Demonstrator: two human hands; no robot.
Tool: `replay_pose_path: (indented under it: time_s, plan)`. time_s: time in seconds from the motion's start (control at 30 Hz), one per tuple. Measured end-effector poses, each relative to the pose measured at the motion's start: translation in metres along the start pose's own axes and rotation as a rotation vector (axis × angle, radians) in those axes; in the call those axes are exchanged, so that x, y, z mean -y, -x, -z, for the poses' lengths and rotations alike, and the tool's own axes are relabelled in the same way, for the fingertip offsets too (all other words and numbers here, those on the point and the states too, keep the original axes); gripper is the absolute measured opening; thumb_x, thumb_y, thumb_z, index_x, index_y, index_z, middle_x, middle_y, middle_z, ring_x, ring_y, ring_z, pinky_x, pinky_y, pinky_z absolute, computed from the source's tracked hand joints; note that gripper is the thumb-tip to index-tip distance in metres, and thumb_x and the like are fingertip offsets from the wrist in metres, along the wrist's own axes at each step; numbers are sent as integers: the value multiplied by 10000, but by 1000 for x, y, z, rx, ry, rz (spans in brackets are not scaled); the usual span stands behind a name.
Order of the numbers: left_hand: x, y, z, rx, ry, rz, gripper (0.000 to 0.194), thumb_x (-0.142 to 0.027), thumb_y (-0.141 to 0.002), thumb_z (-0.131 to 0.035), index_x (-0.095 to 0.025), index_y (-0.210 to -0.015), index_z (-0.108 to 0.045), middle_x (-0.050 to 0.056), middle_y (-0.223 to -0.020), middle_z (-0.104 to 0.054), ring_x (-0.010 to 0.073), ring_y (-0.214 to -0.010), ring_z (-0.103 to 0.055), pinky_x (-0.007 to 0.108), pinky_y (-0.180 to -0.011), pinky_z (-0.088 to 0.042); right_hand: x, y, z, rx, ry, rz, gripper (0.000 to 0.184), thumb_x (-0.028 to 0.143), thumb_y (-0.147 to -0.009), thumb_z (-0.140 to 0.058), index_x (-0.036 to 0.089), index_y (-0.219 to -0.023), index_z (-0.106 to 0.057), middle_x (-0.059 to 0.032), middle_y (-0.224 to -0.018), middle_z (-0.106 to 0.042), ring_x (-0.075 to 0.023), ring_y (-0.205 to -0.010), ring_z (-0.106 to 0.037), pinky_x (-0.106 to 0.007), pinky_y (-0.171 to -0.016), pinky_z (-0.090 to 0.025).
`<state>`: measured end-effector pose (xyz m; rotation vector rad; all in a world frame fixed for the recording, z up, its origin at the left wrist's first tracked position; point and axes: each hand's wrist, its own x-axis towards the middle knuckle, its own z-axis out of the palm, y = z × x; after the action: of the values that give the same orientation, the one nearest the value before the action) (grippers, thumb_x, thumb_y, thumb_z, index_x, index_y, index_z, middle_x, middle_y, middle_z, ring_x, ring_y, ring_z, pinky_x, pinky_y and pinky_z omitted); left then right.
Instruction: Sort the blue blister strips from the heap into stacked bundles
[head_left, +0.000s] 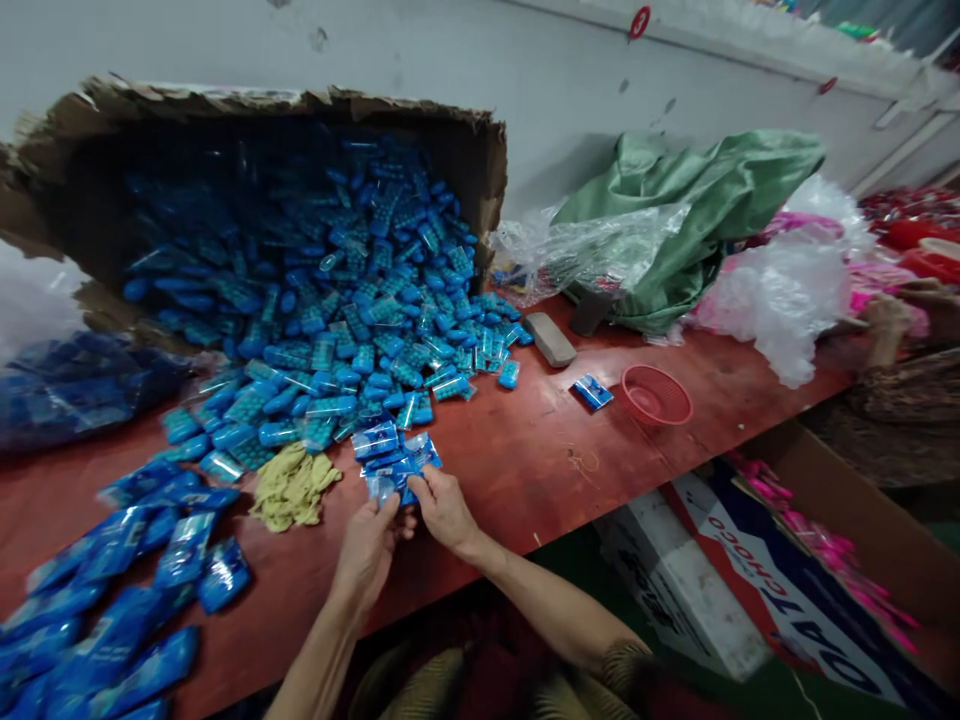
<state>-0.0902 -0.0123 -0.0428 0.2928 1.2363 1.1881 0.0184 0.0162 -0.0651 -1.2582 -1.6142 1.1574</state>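
Note:
Side by side at the table's near edge, my left hand (367, 550) and my right hand (446, 512) pinch a small shiny blue packet (386, 487) between thumbs and fingers. Part of that packet is hidden by the fingers. Just beyond it lie more flat blue packets (375, 440) of the same kind. To the left of my hands is a crumpled yellow-green cloth (295, 487). Behind them spreads a heap of clear-and-blue capsule-shaped packs (360, 340), spilling from a torn cardboard box (491, 180).
Filled blue pouches (112, 620) pile up at left. To the right stand a grey block (550, 338), a single blue packet (592, 392), a red plastic basket (654, 394) and a green sack (675, 230). Another person's hand (889, 325) shows far right, above a carton of pink pieces.

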Motion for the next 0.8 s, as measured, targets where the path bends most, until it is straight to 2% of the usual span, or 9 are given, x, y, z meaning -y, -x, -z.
replay_pose_path:
  time_s: [0.1, 0.2, 0.33, 0.43, 0.5, 0.57, 0.63, 0.73, 0.8]
  plan:
    - [0, 1, 5, -22, -35, -40, 435, -334, -437, -825, -113, -744, -608, -5, -567, -597, 123, -493, -555, 210, -407, -411, 0, 4, 9, 42, -32, 81, 210, 282, -859, -466, 193, -670, -453, 32, -653, -477, -98, -618, -439, -213, -610, -354]
    - [3, -1, 6, -29, -40, -24, 397, -352, -448, -821, -123, -684, -599, -28, -496, -549, 113, -455, -521, 218, -409, -414, -4, 6, 11, 82, -128, 21, 206, 287, -850, -490, 184, -672, -487, 34, -660, -497, -96, -622, -455, -208, -617, -370]
    - [6, -4, 4, -30, -14, -5, 399, -390, -443, -831, -142, -549, -537, -42, -433, -473, 113, -455, -510, 220, -420, -415, -7, 8, 13, 220, -146, -41, 312, 339, -920, -387, 181, -692, -530, 29, -636, -549, -102, -604, -503, -209, -605, -400]
    - [4, -7, 6, 17, -33, 37, 455, -453, -430, -837, -139, -497, -514, -23, -443, -482, 122, -475, -522, 220, -421, -411, 1, -8, 32, 432, -36, 58, 366, 326, -940, -347, 179, -690, -571, 28, -642, -589, -104, -625, -546, -201, -615, -417]
    - [3, -10, 10, 12, -60, 89, 474, -471, -399, -846, -137, -508, -527, -15, -441, -496, 124, -467, -522, 218, -413, -402, 8, -36, 57, 501, 134, 170, 353, 311, -929, -382, 185, -677, -594, 35, -662, -606, -104, -648, -560, -192, -616, -421]
    - [2, -12, 16, 3, -88, 143, 467, -451, -386, -857, -135, -555, -557, -5, -459, -530, 126, -467, -527, 216, -414, -400, 14, -81, 89, 199, 436, 190, 310, 298, -909, -434, 203, -669, -606, 37, -675, -615, -108, -657, -563, -195, -629, -429]
    - [2, -14, 22, -9, -107, 175, 454, -424, -400, -860, -132, -615, -585, 2, -494, -566, 126, -471, -531, 217, -416, -402, 13, -136, 125, -12, 530, 158, 289, 283, -914, -420, 183, -724, -612, -25, -798, -628, -155, -796, -568, -259, -758, -433]
    - [4, -17, 28, -68, -108, 180, 453, -396, -401, -865, -130, -652, -598, 6, -538, -596, 123, -463, -526, 223, -407, -400, 2, -217, 174, -214, 616, 122, 260, 264, -925, -398, 169, -867, -633, -94, -1002, -607, -207, -1031, -518, -350, -937, -365]
    - [6, -20, 30, -100, -90, 176, 453, -373, -388, -872, -132, -659, -601, 6, -556, -606, 127, -466, -530, 233, -413, -413, -9, -259, 197, -277, 655, 87, 215, 255, -914, -434, 203, -955, -639, -100, -1089, -585, -216, -1100, -498, -371, -962, -356]
